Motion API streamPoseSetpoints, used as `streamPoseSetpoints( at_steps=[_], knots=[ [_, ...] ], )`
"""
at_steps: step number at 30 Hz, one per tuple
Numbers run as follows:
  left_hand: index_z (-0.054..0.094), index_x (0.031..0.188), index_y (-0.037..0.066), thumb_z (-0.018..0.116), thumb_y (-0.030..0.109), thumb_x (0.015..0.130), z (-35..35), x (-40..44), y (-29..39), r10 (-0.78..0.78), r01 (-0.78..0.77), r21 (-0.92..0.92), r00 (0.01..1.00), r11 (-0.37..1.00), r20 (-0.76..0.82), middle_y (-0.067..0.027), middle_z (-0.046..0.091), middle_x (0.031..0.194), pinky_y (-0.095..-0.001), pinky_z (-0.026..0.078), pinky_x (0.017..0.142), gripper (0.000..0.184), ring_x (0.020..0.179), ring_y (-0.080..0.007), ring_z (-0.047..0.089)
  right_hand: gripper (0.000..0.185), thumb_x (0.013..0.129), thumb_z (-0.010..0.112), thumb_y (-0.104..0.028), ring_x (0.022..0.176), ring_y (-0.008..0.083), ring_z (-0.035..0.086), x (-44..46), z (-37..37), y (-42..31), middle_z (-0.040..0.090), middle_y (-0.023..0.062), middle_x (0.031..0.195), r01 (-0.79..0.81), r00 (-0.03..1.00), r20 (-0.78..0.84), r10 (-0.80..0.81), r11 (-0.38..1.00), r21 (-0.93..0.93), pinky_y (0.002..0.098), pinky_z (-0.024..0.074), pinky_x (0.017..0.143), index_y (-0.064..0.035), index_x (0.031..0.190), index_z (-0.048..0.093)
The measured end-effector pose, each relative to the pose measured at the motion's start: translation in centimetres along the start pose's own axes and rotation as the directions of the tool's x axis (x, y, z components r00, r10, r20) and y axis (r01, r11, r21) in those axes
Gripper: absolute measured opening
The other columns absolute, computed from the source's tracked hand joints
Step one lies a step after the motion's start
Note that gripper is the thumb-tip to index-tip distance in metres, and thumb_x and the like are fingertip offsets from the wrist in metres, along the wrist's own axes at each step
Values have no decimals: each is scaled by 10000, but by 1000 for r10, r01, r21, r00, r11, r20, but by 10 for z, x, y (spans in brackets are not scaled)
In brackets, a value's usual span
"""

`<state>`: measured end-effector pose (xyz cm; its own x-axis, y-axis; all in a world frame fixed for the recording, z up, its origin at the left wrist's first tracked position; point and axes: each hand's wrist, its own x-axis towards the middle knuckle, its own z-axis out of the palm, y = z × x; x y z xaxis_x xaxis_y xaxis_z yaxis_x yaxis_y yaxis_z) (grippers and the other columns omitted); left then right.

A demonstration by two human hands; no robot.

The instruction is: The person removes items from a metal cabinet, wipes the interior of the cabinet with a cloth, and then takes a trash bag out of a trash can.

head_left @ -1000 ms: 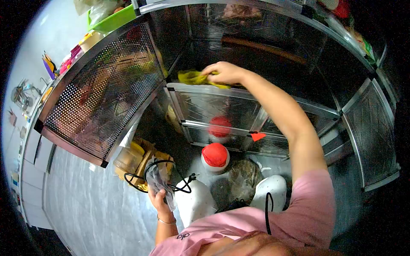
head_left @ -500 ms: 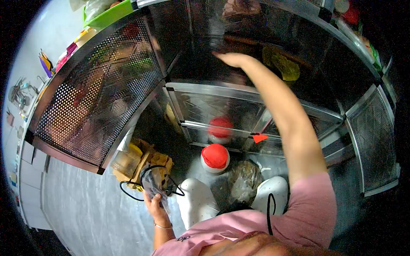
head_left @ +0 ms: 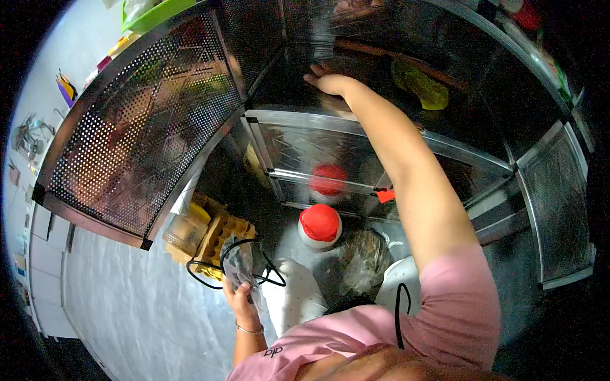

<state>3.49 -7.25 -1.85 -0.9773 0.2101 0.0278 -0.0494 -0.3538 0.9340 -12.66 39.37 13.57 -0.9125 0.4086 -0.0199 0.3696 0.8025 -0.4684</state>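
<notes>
Your left hand (head_left: 240, 298), low by your knee, is closed around a crumpled clear plastic bag (head_left: 238, 272), with a thin black looped cable (head_left: 240, 242) curling about it. Your right hand (head_left: 327, 81), fingers loosely spread, reaches into a dark, glossy-walled metal cabinet (head_left: 311, 119); whether the fingertips touch its surface, you cannot tell from this angle. To the right of that hand, inside the cabinet and apart from your fingers, lies a crumpled yellow-green piece of thin, soft material (head_left: 431, 94), near a long brown strip (head_left: 406, 54).

Your right forearm crosses the cabinet's silvery front rail, which stands between your body and the interior. A perforated dark metal door (head_left: 140, 127) swings wide on your left; a framed dark mesh door (head_left: 556, 203) stands open on your right. Directly before your knees, a round red-topped white object (head_left: 319, 223) sits on the floor, in front of the lower glossy panels, which mirror it. A small red-orange triangular tag (head_left: 385, 195) shows at those panels, partly behind your arm.

Beside that round object rests a crumpled, clear plastic bundle (head_left: 365, 267). Beyond your left hand are brown moulded egg cartons (head_left: 229, 225), next to a clear plastic container (head_left: 184, 232).
</notes>
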Motion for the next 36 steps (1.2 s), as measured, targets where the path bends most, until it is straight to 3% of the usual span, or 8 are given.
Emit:
streamPoseSetpoints(
  at_steps=[5,6,9,12,14,17,27,36],
  knots=[
    [412,1137,-21,479,78,650,-9,-6,7,85,-85,3,996,996,-1,-63,502,997,-248,390,761,501,864,-157,484,608,816,393,-539,1206,227,312,-10,-48,59,351,88,1311,303,952,-123,-281,802,515,361,239,994,-117,1254,388],
    [400,1143,-28,475,74,644,-17,-6,3,64,-65,-23,997,998,-37,-86,498,1000,-264,407,751,515,858,-180,495,569,822,407,-506,1194,248,331,-38,-72,59,375,93,1293,333,877,-405,-261,935,119,367,263,983,-113,1233,413],
    [394,1134,-31,471,74,642,-26,-5,1,35,-37,-30,996,999,-80,-105,494,987,-273,424,729,510,837,-202,505,587,848,311,-519,1217,284,300,-63,-127,150,320,114,1323,-40,824,-565,-44,990,-136,391,231,1005,-138,1294,317],
    [403,1125,-26,484,80,644,-17,-4,6,90,-94,-37,992,995,-90,-101,498,973,-280,439,676,499,792,-196,510,533,874,292,-450,1210,290,301,-98,-155,260,284,115,1340,-539,791,-566,232,703,-464,354,245,1003,-133,1302,292],
    [398,1132,-26,479,80,649,-15,-5,6,81,-83,-30,995,996,-59,-102,497,975,-282,439,673,501,797,-196,508,591,858,231,-519,1270,263,178,-165,-140,249,139,87,1396,-468,804,-586,98,712,-523,412,163,1030,-174,1338,203],
    [383,1148,-26,466,80,665,0,4,7,97,-96,-28,995,995,8,-105,495,979,-279,439,673,502,799,-195,504,635,832,162,-581,1298,241,61,-171,-128,266,22,54,1414,-673,718,-449,532,696,-251,476,74,1032,-220,1353,122],
    [344,1208,-8,506,177,688,91,36,60,205,-146,-203,929,968,308,-92,506,962,-300,405,797,576,895,-178,492,698,782,157,-655,1297,267,49,-180,-122,257,8,-2,1417,-635,714,-523,464,744,-208,529,50,1014,-259,1352,90],
    [443,892,8,557,191,673,161,50,103,411,-165,-555,841,815,353,-131,454,751,-270,344,527,307,645,-178,432,560,858,233,-486,1286,270,116,-150,-119,333,109,61,1405,-629,664,-696,273,708,-322,435,118,1035,-207,1341,183]
  ],
)
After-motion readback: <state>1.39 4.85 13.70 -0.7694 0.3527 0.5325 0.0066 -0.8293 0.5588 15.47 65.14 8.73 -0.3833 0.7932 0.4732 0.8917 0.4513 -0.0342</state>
